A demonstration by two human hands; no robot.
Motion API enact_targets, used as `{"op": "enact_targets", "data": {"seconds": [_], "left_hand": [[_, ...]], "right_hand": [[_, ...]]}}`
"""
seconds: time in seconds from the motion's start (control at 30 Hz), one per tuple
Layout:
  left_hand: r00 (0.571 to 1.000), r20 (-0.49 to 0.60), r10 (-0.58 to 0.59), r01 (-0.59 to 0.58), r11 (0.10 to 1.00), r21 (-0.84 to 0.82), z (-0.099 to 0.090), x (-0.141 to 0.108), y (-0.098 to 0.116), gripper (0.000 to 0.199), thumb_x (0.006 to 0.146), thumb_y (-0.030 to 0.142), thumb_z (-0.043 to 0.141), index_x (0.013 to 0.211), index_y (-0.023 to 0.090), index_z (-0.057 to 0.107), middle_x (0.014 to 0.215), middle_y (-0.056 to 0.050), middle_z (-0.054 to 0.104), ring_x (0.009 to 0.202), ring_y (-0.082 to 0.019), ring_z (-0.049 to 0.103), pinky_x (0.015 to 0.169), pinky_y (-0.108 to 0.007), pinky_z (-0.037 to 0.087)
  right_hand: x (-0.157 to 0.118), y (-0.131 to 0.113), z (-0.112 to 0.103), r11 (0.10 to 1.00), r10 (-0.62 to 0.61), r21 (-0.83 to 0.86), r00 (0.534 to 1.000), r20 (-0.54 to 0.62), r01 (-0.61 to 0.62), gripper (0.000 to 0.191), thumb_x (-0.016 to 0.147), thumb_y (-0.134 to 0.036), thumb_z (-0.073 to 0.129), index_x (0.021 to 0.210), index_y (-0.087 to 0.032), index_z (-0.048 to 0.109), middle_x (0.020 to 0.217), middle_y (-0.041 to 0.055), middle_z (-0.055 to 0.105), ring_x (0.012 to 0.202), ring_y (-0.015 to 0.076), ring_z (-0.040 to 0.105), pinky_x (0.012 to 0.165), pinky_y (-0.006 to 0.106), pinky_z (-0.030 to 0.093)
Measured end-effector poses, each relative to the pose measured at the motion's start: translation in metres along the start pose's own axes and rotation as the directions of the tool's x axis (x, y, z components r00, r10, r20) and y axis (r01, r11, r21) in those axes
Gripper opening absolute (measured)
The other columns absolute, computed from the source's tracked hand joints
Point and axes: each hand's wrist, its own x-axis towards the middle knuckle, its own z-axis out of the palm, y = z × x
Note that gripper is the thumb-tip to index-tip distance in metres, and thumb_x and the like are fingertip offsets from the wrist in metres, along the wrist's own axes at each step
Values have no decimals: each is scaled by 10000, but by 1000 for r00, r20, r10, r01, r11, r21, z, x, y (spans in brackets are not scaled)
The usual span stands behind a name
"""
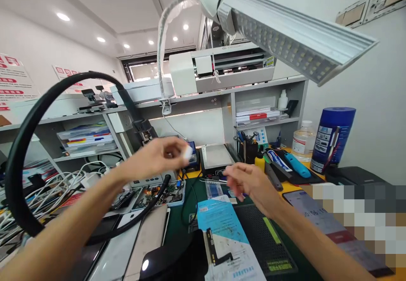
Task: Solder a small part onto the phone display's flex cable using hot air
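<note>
2 slim bare forearms (79, 213), bare left hand (161, 153), bare right hand (250, 179)

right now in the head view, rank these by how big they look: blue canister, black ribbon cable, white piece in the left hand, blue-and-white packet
1. blue-and-white packet
2. blue canister
3. black ribbon cable
4. white piece in the left hand, blurred

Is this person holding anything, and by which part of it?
The left hand pinches a small white object, too blurred to identify, by its left side in the picture. No held thing shows in the right hand.
</note>
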Motion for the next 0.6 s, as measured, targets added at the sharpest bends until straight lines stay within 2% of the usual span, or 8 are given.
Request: {"op": "enact_targets", "data": {"seconds": [0.07,0.1,0.2,0.33,0.6], "left_hand": [[995,44,94,-89,991,-98,38,-15,20,437,882,453,713,1238,216,625,971,-7,723,866,-174,680,757,-290,566],[990,56,133,-124,984,-131,54,-19,27,397,877,401,722,1227,234,638,1005,4,732,898,-166,683,805,-288,563],[987,22,157,-152,976,-154,83,-20,33,386,870,293,715,1247,240,651,1058,-4,730,960,-180,673,859,-321,550],[991,-5,131,-129,975,-182,90,-17,21,444,844,258,738,1277,201,656,1095,-34,720,1016,-213,664,906,-364,534],[992,79,98,-60,920,-386,103,-21,-1,490,855,266,767,1329,244,644,1004,0,761,966,-205,714,842,-328,569]], "right_hand": [[-5,-5,5,990,67,111,976,205,-91,465,827,-513,801,1117,-165,697,862,71,738,678,213,697,538,312,538],[-7,-7,7,980,78,153,957,279,-125,488,824,-484,820,1166,-161,688,902,83,751,759,229,728,609,330,577],[-9,-6,9,953,84,236,913,399,-190,402,859,-412,825,1129,-134,718,915,85,758,860,214,747,764,340,607],[-7,2,7,926,116,270,882,457,-262,275,902,-328,804,1050,-100,760,921,91,770,870,196,759,851,356,618],[-2,18,8,907,170,272,869,464,-323,195,888,-259,818,972,-87,781,890,121,815,837,203,786,849,366,637]]}}
